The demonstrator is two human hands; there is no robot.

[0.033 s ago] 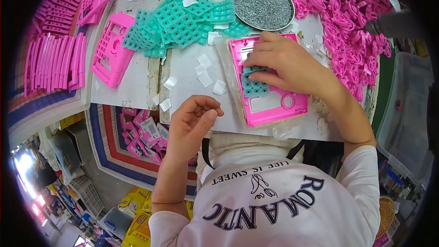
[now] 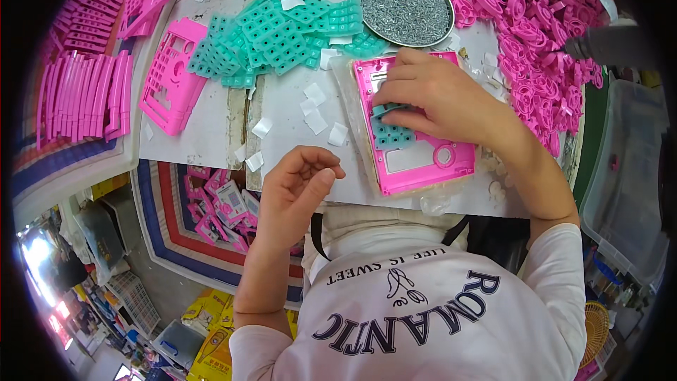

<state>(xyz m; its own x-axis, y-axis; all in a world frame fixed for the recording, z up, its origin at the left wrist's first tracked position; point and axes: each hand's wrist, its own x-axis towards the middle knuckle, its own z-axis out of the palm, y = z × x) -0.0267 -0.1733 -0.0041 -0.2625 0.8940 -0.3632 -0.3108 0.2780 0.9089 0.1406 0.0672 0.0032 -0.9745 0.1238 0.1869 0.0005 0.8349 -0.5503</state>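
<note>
A teal rubber keypad sheet [image 2: 395, 138] is touched in a rectangular pink plastic casing [image 2: 423, 178] by the right hand [image 2: 438, 93], any pinch unclear. The left hand [image 2: 300, 182] is held half curled.

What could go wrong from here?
The teal keypad could seat crooked: the right hand hides part of it inside the pink housing.
Small metal parts heaped beyond the housing could spill in if bumped.
A loose white slip beside it might get caught underneath.

Right fingers [image 2: 400, 92] on teal keypad [image 2: 395, 138]
</note>
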